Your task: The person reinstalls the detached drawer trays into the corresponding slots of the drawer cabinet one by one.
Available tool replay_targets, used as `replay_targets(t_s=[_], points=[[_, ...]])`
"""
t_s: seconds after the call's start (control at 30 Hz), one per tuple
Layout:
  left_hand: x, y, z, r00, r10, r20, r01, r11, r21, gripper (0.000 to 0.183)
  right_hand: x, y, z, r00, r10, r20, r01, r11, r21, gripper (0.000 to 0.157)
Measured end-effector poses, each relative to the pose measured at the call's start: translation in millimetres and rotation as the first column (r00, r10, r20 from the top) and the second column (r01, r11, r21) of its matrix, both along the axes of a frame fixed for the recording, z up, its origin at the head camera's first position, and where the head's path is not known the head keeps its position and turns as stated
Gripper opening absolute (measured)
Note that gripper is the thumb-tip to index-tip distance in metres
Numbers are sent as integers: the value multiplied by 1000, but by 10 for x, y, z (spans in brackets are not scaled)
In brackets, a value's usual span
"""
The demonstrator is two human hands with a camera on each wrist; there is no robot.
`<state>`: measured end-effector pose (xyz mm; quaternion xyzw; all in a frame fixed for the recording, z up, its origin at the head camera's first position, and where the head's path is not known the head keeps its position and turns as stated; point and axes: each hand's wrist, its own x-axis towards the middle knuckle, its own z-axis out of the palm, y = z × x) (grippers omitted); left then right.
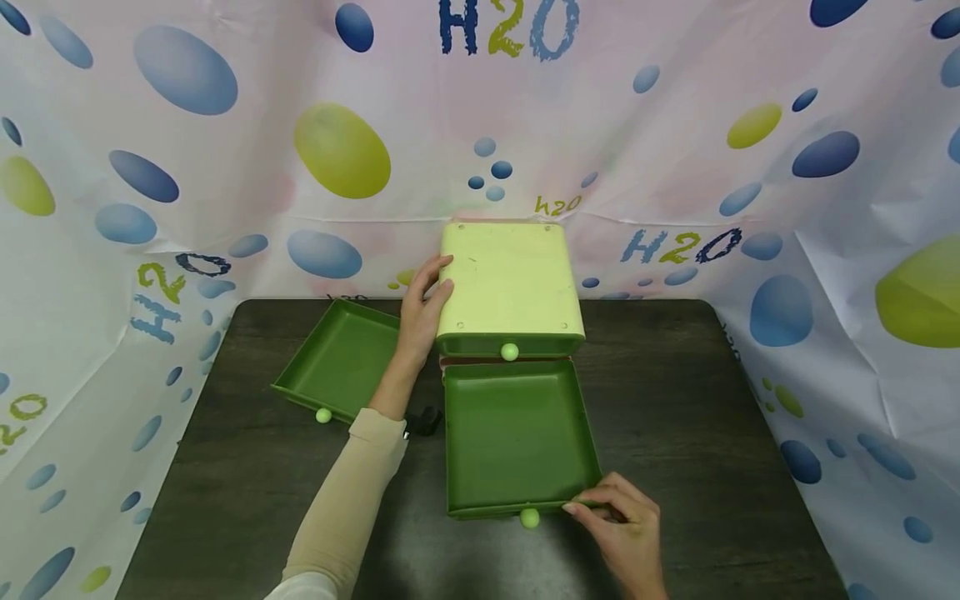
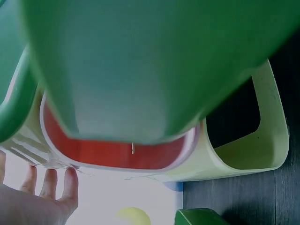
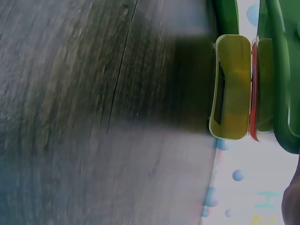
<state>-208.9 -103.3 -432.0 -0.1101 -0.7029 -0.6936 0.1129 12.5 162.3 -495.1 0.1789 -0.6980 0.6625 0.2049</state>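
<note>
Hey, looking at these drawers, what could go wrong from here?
The pulled-out green drawer could drop or tilt: it sits well forward of the red-lined compartment, and the right hand pinches just its front right corner.

The drawer unit might shift if that drawer catches; the left hand steadies only its left side.

The left forearm crosses over the loose drawer, so lowering it might bump that.

Head view faces forward-down — wrist views (lower, nearer) share its cabinet (image 1: 512, 279).
</note>
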Motion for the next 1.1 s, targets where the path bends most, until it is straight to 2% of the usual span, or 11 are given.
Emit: replay_targets(t_s=[0.6, 1.1], points=[[1, -2, 8, 1000, 11, -5, -11, 1000, -12, 38, -74, -64, -3, 999, -42, -3, 42, 998, 36, 27], [12, -3, 3, 1000, 2, -3, -2, 1000, -26, 38, -161, -110, -39, 996, -61, -58, 63, 997, 42, 28]])
